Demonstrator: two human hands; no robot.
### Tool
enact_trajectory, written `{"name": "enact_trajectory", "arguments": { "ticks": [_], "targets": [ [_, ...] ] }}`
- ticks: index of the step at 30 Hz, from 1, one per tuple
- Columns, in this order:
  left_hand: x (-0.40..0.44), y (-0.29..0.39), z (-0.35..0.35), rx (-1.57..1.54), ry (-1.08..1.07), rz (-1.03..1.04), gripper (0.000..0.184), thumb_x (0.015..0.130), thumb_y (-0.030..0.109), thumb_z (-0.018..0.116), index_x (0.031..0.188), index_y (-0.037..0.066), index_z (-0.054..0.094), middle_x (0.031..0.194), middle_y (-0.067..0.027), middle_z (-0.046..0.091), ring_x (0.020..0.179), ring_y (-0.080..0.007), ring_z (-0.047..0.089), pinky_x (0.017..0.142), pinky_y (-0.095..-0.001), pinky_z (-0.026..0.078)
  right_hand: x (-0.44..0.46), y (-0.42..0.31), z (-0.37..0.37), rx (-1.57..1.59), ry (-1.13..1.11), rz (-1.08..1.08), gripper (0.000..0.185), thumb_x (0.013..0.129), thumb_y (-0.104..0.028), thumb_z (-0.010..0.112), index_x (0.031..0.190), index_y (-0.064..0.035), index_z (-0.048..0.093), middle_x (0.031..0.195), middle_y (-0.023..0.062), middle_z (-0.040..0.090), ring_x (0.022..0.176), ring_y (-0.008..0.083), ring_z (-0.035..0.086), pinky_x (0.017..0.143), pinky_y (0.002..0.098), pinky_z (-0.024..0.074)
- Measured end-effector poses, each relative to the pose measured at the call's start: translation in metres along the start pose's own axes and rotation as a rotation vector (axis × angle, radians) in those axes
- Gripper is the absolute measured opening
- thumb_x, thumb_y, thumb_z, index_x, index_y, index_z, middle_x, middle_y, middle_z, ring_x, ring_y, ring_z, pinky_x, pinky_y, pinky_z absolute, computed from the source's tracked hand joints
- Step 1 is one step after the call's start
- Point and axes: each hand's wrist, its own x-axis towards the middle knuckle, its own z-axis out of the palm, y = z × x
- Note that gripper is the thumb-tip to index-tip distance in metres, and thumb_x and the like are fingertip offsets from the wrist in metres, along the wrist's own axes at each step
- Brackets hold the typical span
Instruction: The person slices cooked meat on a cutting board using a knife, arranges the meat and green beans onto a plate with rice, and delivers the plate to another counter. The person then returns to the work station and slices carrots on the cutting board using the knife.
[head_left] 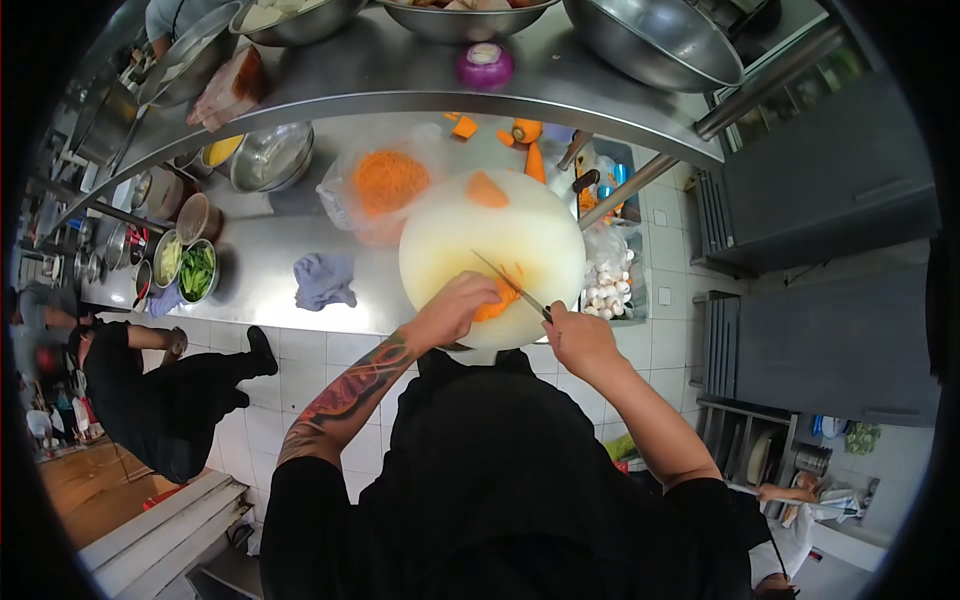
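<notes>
My right hand is closed round the handle of a kitchen knife, its blade pointing up and left across the round white cutting board. Beneath the blade lie sliced carrot pieces, with thin orange strips beside them. My left hand has its fingers curled onto the carrot slices at their left side; the fingertips are partly hidden. A larger carrot chunk rests near the board's far edge. Left of the board, a clear plastic bag holds shredded carrot.
A blue-grey cloth lies on the steel table. Bowls of chopped greens stand at left. Carrots and mushrooms are at right. The overhead shelf carries a halved purple onion. Another person stands at left.
</notes>
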Motion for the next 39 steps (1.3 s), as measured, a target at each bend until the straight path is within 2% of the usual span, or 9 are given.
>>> {"name": "enact_trajectory", "arguments": {
  "ticks": [6,15,19,22,25,28,31,35,39],
  "targets": [
    [0.009,0.002,-0.007,0.036,-0.145,0.010,0.052,0.069,-0.016,0.056,0.116,0.005,0.064,0.127,-0.0106,0.062,0.121,-0.0342,0.055,0.107,-0.0425,0.045,-0.006,-0.013,-0.012,-0.055,0.020,-0.041,0.023,0.102,-0.024,0.055,0.099,-0.0009,0.056,0.073,0.0176,0.072,0.071,0.0375,0.073,0.065,0.0499,0.0559],
    [0.007,-0.001,-0.004,0.044,-0.158,-0.014,0.051,0.070,-0.016,0.055,0.116,0.005,0.064,0.129,-0.0104,0.062,0.125,-0.0326,0.055,0.108,-0.0417,0.044,0.006,-0.013,-0.012,-0.032,0.044,-0.033,0.022,0.100,-0.021,0.056,0.094,-0.0005,0.059,0.076,0.0200,0.072,0.074,0.0391,0.073,0.067,0.0499,0.0563],
    [0.005,0.001,-0.006,0.061,-0.188,-0.025,0.051,0.071,-0.016,0.055,0.116,0.004,0.064,0.130,-0.0104,0.062,0.125,-0.0326,0.055,0.108,-0.0420,0.045,-0.009,-0.020,-0.029,-0.010,-0.035,-0.011,0.022,0.100,-0.021,0.056,0.095,-0.0001,0.060,0.078,0.0214,0.073,0.077,0.0390,0.074,0.071,0.0515,0.0563],
    [0.005,-0.004,0.003,0.028,-0.089,0.011,0.049,0.072,-0.015,0.055,0.116,0.004,0.064,0.128,-0.0108,0.063,0.123,-0.0331,0.057,0.107,-0.0423,0.045,0.010,-0.012,-0.008,-0.004,0.014,-0.013,0.022,0.099,-0.021,0.058,0.095,0.0001,0.060,0.077,0.0206,0.072,0.077,0.0394,0.074,0.070,0.0515,0.0564],
    [0.006,0.004,-0.005,0.049,-0.111,0.009,0.047,0.070,-0.014,0.055,0.113,0.003,0.065,0.123,-0.0117,0.065,0.120,-0.0352,0.059,0.104,-0.0435,0.046,-0.006,-0.029,-0.036,-0.032,-0.049,0.002,0.023,0.100,-0.022,0.058,0.096,0.0001,0.061,0.078,0.0201,0.073,0.077,0.0388,0.074,0.070,0.0513,0.0566],
    [0.003,0.001,0.004,0.036,-0.079,0.004,0.047,0.071,-0.014,0.055,0.113,0.003,0.066,0.123,-0.0116,0.065,0.120,-0.0352,0.059,0.103,-0.0434,0.046,0.016,-0.010,0.000,-0.024,-0.005,-0.010,0.023,0.100,-0.023,0.058,0.097,0.0003,0.062,0.079,0.0200,0.073,0.077,0.0382,0.074,0.070,0.0515,0.0567],
    [0.002,-0.001,0.001,0.033,-0.050,0.001,0.046,0.072,-0.014,0.055,0.112,0.003,0.066,0.121,-0.0122,0.066,0.120,-0.0352,0.059,0.103,-0.0437,0.046,0.003,-0.020,-0.025,-0.045,-0.025,-0.057,0.024,0.100,-0.024,0.059,0.098,0.0005,0.063,0.080,0.0203,0.073,0.077,0.0386,0.074,0.070,0.0516,0.0566],
    [0.000,0.002,0.001,0.037,-0.059,0.002,0.040,0.078,-0.014,0.058,0.114,0.002,0.066,0.122,-0.0123,0.066,0.118,-0.0348,0.060,0.104,-0.0439,0.047,0.019,-0.022,-0.009,-0.005,-0.014,0.014,0.025,0.099,-0.024,0.059,0.096,0.0005,0.063,0.079,0.0208,0.073,0.079,0.0392,0.074,0.070,0.0508,0.0565],
    [-0.001,0.000,0.002,0.023,-0.031,0.005,0.038,0.079,-0.014,0.059,0.113,0.002,0.066,0.122,-0.0135,0.066,0.117,-0.0361,0.060,0.103,-0.0444,0.048,0.009,-0.024,-0.026,-0.039,-0.051,-0.049,0.025,0.100,-0.024,0.057,0.095,0.0004,0.063,0.081,0.0215,0.073,0.080,0.0393,0.074,0.071,0.0507,0.0565]
  ]
}}
